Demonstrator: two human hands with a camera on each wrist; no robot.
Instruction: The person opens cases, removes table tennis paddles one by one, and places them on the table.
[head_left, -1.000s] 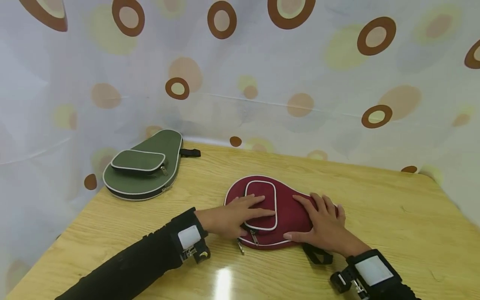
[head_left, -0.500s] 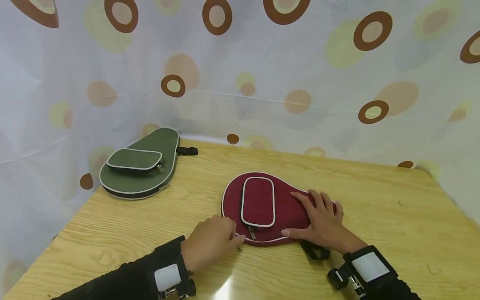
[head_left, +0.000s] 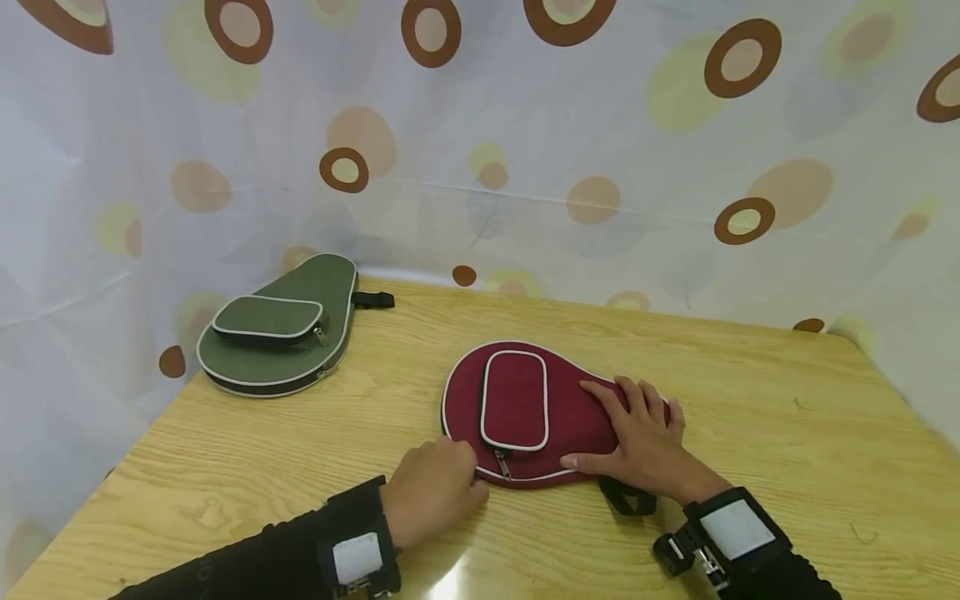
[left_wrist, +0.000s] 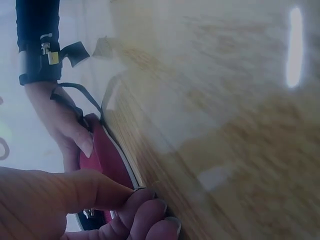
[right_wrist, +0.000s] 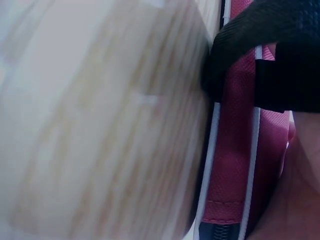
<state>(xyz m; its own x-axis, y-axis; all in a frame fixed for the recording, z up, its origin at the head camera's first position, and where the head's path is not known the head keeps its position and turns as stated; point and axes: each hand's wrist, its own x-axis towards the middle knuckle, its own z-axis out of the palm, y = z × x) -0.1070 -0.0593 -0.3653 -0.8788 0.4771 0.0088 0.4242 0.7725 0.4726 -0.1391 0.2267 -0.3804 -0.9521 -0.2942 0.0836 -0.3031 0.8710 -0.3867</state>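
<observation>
A dark red table tennis bat case (head_left: pixel 573 417) with white piping lies flat on the table, its narrow end to the right. At the case's near-left edge, my left hand (head_left: pixel 435 492) pinches the zipper pull (left_wrist: pixel 139 189) between thumb and curled index finger; the fingers mostly cover it. My right hand (head_left: pixel 645 442) rests with spread fingers on the narrow end, thumb along the near edge. The front pocket (head_left: pixel 516 400) has its own metal pull (head_left: pixel 502 464) hanging free. By the right thumb, a black strap loop (head_left: pixel 627 497) sticks out; the right wrist view shows it close.
A green bat case (head_left: pixel 300 350) of the same shape lies at the back left of the wooden table (head_left: pixel 750 400), its black strap (head_left: pixel 373 300) pointing right. Behind the table hangs a white curtain (head_left: pixel 525 108) with brown and yellow spots.
My left hand has left the pocket of the red case, moved toward me to the near-left edge and closed on the zipper pull. My right hand stays on the narrow end.
</observation>
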